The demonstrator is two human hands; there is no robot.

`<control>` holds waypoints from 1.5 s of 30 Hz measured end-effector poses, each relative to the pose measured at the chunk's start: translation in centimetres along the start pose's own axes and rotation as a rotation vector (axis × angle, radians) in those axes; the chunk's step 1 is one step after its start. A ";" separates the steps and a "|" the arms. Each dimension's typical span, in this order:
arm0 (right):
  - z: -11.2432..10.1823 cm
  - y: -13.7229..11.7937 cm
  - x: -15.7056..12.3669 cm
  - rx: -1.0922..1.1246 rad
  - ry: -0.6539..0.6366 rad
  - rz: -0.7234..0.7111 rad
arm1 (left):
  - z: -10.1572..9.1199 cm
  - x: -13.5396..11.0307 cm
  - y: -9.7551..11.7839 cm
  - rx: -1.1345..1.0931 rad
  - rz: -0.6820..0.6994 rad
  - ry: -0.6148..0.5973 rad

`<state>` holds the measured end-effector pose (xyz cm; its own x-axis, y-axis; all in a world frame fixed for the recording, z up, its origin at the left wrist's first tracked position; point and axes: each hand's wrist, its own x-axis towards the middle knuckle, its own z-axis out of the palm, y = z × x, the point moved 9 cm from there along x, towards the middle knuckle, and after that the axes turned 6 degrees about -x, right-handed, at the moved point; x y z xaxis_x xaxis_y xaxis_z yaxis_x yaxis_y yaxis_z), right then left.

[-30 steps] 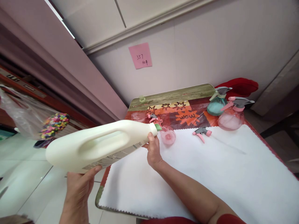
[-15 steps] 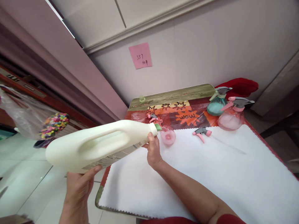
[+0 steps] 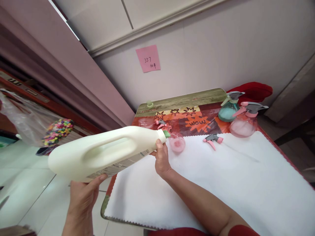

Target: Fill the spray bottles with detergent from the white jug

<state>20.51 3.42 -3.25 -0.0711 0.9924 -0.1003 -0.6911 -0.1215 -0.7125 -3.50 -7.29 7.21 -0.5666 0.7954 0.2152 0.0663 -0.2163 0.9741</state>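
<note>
A large cream-white jug (image 3: 105,147) with a moulded handle lies tilted on its side in the air, held in both hands. My left hand (image 3: 86,193) grips its lower body from below, thumb along the label. My right hand (image 3: 161,159) is closed around the neck. The jug's green spout (image 3: 166,133) points at the mouth of a pink see-through bottle (image 3: 177,144) standing on the white mat. Whether liquid is flowing I cannot tell. A grey and pink spray head (image 3: 213,141) with a clear tube lies on the mat to the right.
At the table's right stand a green spray bottle (image 3: 228,111) and a pink spray bottle (image 3: 244,124). Behind the jug are another pink bottle (image 3: 147,123) and a spray head (image 3: 161,124). A green cap (image 3: 150,104) sits near the back edge, by the wall.
</note>
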 end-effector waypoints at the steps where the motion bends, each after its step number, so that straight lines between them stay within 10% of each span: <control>1: 0.0 0.0 0.0 0.000 0.001 0.001 | 0.0 0.0 0.0 -0.001 -0.002 0.001; 45: 0.0 0.0 -0.1 -0.007 0.005 0.006 | 0.8 -0.3 1.0 -0.009 0.004 0.008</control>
<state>20.55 3.37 -3.25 -0.0712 0.9916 -0.1081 -0.6854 -0.1274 -0.7170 -2.59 -7.26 8.15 -0.5731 0.7899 0.2184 0.0610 -0.2246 0.9725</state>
